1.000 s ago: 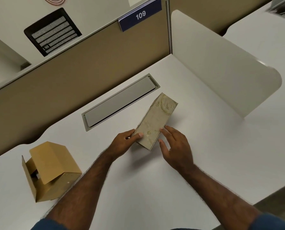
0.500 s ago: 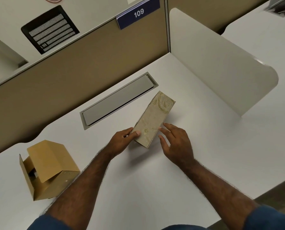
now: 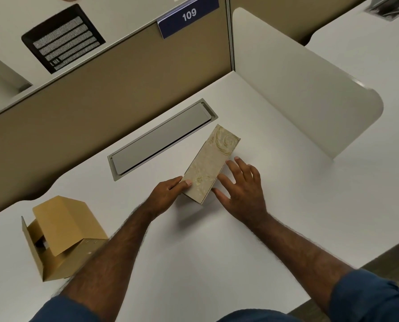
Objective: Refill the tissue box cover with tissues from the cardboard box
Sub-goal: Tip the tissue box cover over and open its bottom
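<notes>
The tissue box cover [image 3: 211,163], a long beige box with a gold swirl pattern, lies at an angle in the middle of the white desk [image 3: 217,263]. My left hand [image 3: 169,194] grips its near left corner, thumb on top. My right hand [image 3: 242,184] rests spread against the cover's right side, fingers apart and touching its long edge. The brown cardboard box [image 3: 63,235] stands at the desk's left, flaps open, with something pale and dark just visible inside.
A grey metal cable hatch [image 3: 161,138] is set into the desk behind the cover. A tan partition [image 3: 101,98] closes off the back, and a cream side divider [image 3: 298,89] stands on the right. The desk's front edge runs at lower right.
My right hand slid forward along the cover's right side and spread wider. The left hand keeps its grip on the near corner. The cover has barely moved.
</notes>
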The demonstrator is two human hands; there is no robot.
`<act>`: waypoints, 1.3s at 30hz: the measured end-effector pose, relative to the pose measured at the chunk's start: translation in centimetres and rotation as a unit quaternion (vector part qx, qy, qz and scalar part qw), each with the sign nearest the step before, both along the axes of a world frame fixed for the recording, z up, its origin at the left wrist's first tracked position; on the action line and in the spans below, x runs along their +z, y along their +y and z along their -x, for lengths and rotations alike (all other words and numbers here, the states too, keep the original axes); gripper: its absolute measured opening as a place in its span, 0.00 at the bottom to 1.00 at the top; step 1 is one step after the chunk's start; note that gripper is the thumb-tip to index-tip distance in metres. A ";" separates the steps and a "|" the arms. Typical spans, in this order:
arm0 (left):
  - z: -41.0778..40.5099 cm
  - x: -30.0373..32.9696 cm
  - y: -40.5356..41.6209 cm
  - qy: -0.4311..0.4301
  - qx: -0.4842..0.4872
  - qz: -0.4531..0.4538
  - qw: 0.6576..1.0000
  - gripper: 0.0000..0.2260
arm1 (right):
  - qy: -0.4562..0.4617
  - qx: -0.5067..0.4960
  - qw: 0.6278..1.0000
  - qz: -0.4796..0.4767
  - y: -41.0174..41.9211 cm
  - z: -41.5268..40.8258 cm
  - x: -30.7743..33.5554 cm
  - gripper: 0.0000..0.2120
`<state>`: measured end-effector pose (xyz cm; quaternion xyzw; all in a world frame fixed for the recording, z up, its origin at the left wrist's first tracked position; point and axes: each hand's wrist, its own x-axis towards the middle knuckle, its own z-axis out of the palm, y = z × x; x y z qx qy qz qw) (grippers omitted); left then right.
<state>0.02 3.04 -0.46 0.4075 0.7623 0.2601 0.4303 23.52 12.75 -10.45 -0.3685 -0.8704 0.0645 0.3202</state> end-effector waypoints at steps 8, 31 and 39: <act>0.1 -0.4 -0.3 -0.007 0.012 0.006 1.000 0.13 | -0.001 0.020 1.000 -0.001 0.5 0.0 0.8 0.17; 2.0 -2.1 0.6 -0.155 0.159 0.039 0.974 0.28 | -0.114 0.057 0.978 0.166 -1.9 -4.2 -1.7 0.26; 1.4 -1.7 1.6 -0.202 0.192 0.005 0.960 0.24 | -0.114 0.053 0.975 0.182 -2.7 -4.0 -0.4 0.27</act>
